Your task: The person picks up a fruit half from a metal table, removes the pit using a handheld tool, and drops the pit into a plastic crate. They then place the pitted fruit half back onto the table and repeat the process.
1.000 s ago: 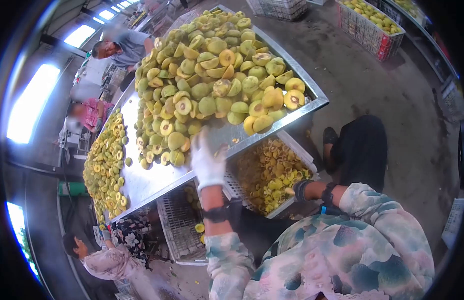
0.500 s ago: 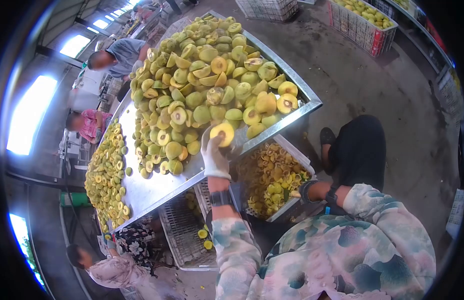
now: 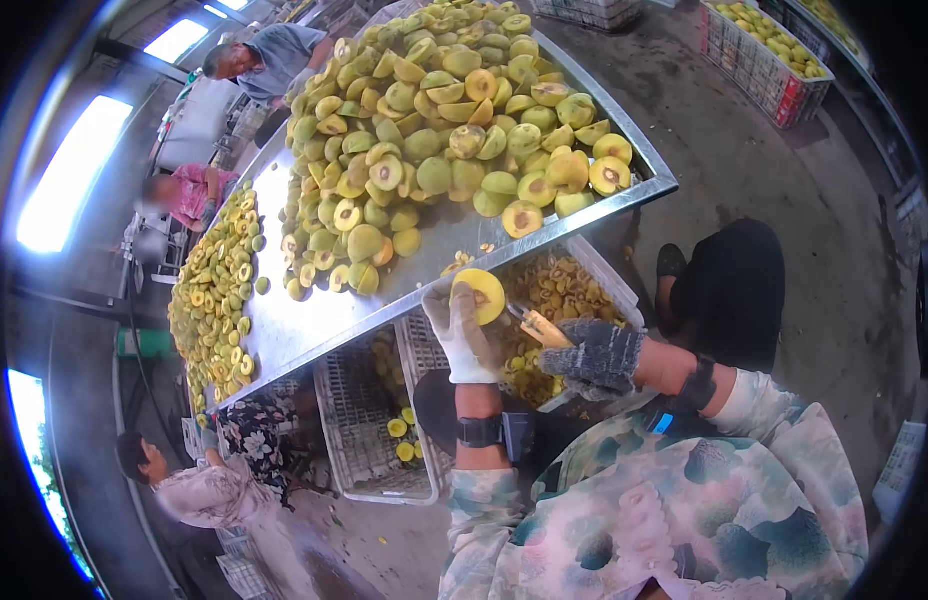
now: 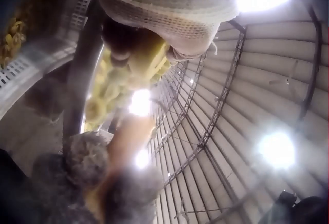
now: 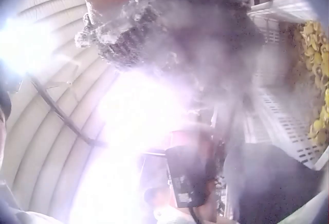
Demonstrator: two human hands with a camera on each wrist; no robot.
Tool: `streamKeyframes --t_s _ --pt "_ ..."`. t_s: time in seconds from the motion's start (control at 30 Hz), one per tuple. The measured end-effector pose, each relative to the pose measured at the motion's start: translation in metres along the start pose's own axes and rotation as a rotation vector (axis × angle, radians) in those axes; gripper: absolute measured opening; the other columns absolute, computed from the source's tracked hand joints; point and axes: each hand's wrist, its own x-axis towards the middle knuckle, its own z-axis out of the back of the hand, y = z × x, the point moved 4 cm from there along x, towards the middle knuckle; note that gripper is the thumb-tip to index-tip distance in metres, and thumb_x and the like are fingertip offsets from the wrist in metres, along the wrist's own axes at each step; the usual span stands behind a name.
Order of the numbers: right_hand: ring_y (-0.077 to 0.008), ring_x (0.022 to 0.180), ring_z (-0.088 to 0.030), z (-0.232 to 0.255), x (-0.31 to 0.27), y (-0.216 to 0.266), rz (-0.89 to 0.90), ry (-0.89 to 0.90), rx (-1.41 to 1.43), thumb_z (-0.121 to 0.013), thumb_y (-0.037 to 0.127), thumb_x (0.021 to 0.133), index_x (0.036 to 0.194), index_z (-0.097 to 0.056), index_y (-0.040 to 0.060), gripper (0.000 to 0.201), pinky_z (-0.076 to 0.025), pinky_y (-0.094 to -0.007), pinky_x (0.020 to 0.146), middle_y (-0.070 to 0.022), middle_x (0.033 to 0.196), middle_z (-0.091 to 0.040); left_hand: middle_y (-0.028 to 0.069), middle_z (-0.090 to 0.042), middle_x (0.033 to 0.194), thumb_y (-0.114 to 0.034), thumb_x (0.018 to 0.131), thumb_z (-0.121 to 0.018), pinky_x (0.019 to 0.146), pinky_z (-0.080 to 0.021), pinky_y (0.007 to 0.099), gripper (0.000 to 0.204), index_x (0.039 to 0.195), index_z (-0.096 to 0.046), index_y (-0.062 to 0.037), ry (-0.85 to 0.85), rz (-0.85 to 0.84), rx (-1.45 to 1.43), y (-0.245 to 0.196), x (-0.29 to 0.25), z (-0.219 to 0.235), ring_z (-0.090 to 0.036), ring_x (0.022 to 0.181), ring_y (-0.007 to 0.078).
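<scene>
My left hand point(image 3: 458, 335), in a white glove, holds a halved yellow fruit point(image 3: 483, 297) just off the table's near edge, its cut face toward my right hand. In a grey knitted glove, my right hand point(image 3: 601, 358) grips a hand tool with an orange-tan handle point(image 3: 547, 330). Its metal tip points at the fruit half, close to the cut face. The left wrist view shows the fruit point(image 4: 149, 62) under the white glove and the blurred tool handle point(image 4: 131, 136) below it. Glare hides the tool in the right wrist view, where the grey glove point(image 5: 195, 44) shows.
A metal-edged table point(image 3: 574, 222) bears a big heap of halved fruit point(image 3: 434, 130) and a second heap point(image 3: 216, 290) at left. Below its edge stand a crate of fruit pieces point(image 3: 624, 280) and another crate point(image 3: 349, 440). Other people work around the table.
My left hand has picked up a fruit half by the heap and drawn it back toward me. My right hand has risen from over the crate, bringing the tool beside the fruit.
</scene>
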Motion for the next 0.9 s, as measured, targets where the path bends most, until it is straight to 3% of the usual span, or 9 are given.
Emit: streamKeyframes --t_s 0.03,0.17,0.37,0.57,0.63,0.9 --pt "-0.0116 0.05 -0.049 -0.003 0.001 0.002 0.023 -0.016 -0.041 -0.063 0.028 0.083 0.098 -0.056 0.0054 0.028 -0.04 -0.0266 0.044 -0.0031 0.062 -0.054 0.005 -0.053 0.09 -0.016 0.087 -0.054 0.059 -0.05 0.028 0.017 0.099 -0.044 -0.0096 0.021 -0.109 0.018 0.004 0.003 0.004 -0.057 0.075 0.0163" --pt "-0.0147 0.055 -0.053 -0.01 0.003 0.0 0.083 -0.062 -0.068 -0.062 0.028 0.083 0.097 -0.057 0.0034 0.029 -0.044 -0.0291 0.05 -0.0055 0.063 -0.056 0.0053 -0.054 0.091 -0.011 0.086 -0.053 0.073 -0.047 0.0269 0.014 0.097 -0.046 -0.0061 0.049 -0.039 -0.019 -0.002 -0.012 -0.004 -0.053 0.08 0.0125" --pt "-0.0202 0.061 -0.058 -0.009 0.009 -0.006 0.115 -0.147 -0.29 -0.062 0.03 0.082 0.095 -0.059 0.0013 0.032 -0.046 -0.0325 0.055 -0.0118 0.07 -0.061 0.0026 -0.051 0.083 -0.009 0.086 -0.054 0.067 -0.044 0.0236 0.011 0.091 -0.044 -0.0069 0.048 -0.076 0.072 0.004 -0.02 -0.002 -0.05 0.074 0.0096" --pt "-0.0174 0.058 -0.057 -0.014 -0.001 -0.007 0.062 -0.156 -0.136 -0.062 0.028 0.082 0.095 -0.059 0.0023 0.03 -0.045 -0.0309 0.054 -0.0092 0.07 -0.061 0.0021 -0.051 0.083 -0.02 0.088 -0.057 0.066 -0.044 0.0234 0.018 0.091 -0.045 -0.0066 -0.067 -0.114 0.089 0.009 -0.027 -0.005 -0.05 0.073 0.0094" --pt "-0.011 0.047 -0.049 -0.018 -0.003 -0.011 0.073 -0.132 0.034 -0.061 0.03 0.085 0.095 -0.058 0.0071 0.026 -0.038 -0.0257 0.041 -0.0022 0.062 -0.054 0.0023 -0.051 0.084 -0.02 0.089 -0.057 0.066 -0.044 0.0235 0.018 0.093 -0.046 -0.0064 -0.067 -0.104 0.101 0.007 -0.03 -0.009 -0.051 0.073 0.0096" --pt "-0.0095 0.046 -0.048 -0.024 -0.002 -0.02 0.104 -0.088 0.112 -0.059 0.029 0.086 0.094 -0.058 0.0082 0.023 -0.038 -0.0242 0.04 -0.0001 0.06 -0.053 0.0026 -0.05 0.087 -0.021 0.09 -0.054 0.069 -0.044 0.0245 0.018 0.098 -0.048 -0.0065 -0.072 -0.132 0.183 0.009 -0.04 -0.008 -0.05 0.077 0.0103"
